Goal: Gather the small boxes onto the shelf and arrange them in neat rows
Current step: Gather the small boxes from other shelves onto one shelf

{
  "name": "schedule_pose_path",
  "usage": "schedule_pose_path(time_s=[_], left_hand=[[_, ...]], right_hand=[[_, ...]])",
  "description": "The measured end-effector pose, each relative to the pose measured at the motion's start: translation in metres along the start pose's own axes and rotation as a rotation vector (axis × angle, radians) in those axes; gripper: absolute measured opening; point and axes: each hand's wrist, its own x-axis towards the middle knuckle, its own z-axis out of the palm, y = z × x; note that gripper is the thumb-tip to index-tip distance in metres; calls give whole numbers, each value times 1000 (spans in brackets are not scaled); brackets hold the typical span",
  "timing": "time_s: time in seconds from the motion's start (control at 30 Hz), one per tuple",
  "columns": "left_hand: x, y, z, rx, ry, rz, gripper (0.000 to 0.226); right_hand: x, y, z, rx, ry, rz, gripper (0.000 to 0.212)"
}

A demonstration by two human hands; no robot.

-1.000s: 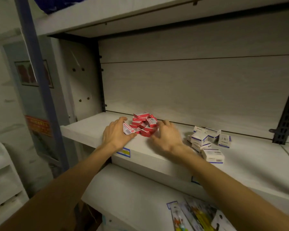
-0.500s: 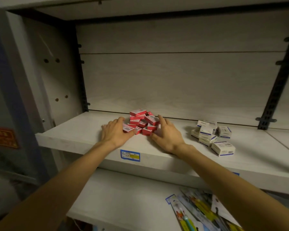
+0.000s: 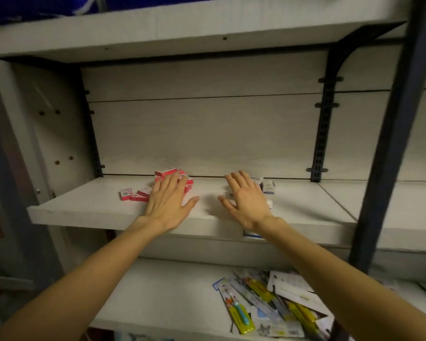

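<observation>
On the pale wooden shelf (image 3: 84, 207), the left hand (image 3: 166, 205) lies flat, fingers spread wide, over the small red cardboard boxes (image 3: 135, 194) piled at its far left. The right hand (image 3: 246, 201), equally flat, covers the small white-and-blue boxes (image 3: 268, 187) beyond its fingertips.

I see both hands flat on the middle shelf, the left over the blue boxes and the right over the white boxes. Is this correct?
Not quite: the head view shows the left hand over red boxes, not blue. The right hand is over the white boxes, both flat on the middle shelf.
</observation>
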Motion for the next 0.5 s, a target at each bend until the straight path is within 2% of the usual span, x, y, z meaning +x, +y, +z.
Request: schedule_pose_path(time_s=[0.27, 0.4, 0.5], left_hand=[[-52, 155, -37, -41, 43, 132, 71], [-74, 238, -47, -66, 89, 243, 66], [-78, 302, -55, -122, 82, 315, 62]], right_hand=[[-119, 71, -96, -58, 172, -89, 56], [-186, 118, -150, -94, 275, -23, 54], [-230, 165, -185, -152, 272, 92, 56]])
